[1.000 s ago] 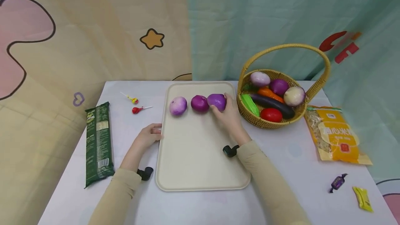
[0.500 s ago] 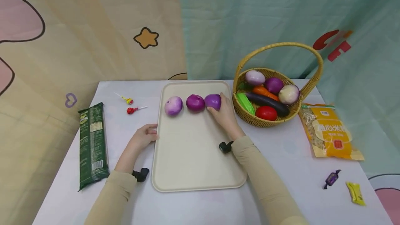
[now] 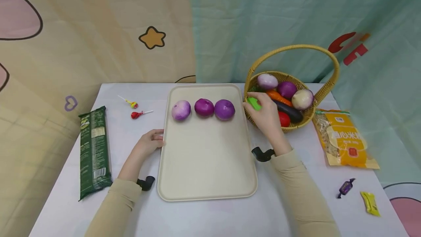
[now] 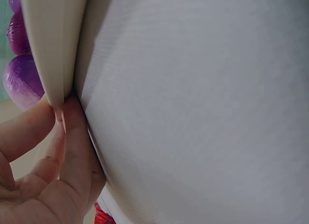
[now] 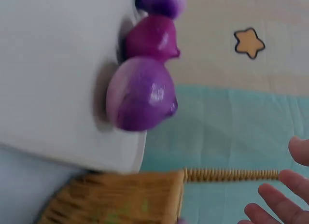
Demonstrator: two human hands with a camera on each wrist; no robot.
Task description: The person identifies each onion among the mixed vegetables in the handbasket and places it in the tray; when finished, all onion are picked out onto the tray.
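Three purple onions sit in a row across the far part of a beige tray (image 3: 207, 164): a pale left onion (image 3: 181, 110), a dark middle onion (image 3: 204, 107) and a right onion (image 3: 224, 109). My left hand (image 3: 151, 143) pinches the tray's left rim, thumb above and fingers beneath, as the left wrist view shows. Over the near left side of a wicker basket (image 3: 315, 118) is my right hand (image 3: 265, 116). A light green vegetable (image 3: 254, 103) shows between its thumb and fingers in the head view; in the right wrist view those fingers are spread with nothing between them.
The basket also holds an eggplant (image 3: 291, 112), a carrot (image 3: 279, 97), a tomato (image 3: 284, 119) and several onions; its tall handle arches above. Around lie a green packet (image 3: 95, 153), two lollipops (image 3: 136, 114), an orange bag (image 3: 346, 138), a purple candy (image 3: 346, 188) and a yellow candy (image 3: 370, 203).
My right hand has let go of the right onion, leaving it on the tray, and has moved right to the basket. The left hand keeps its hold on the tray's rim.
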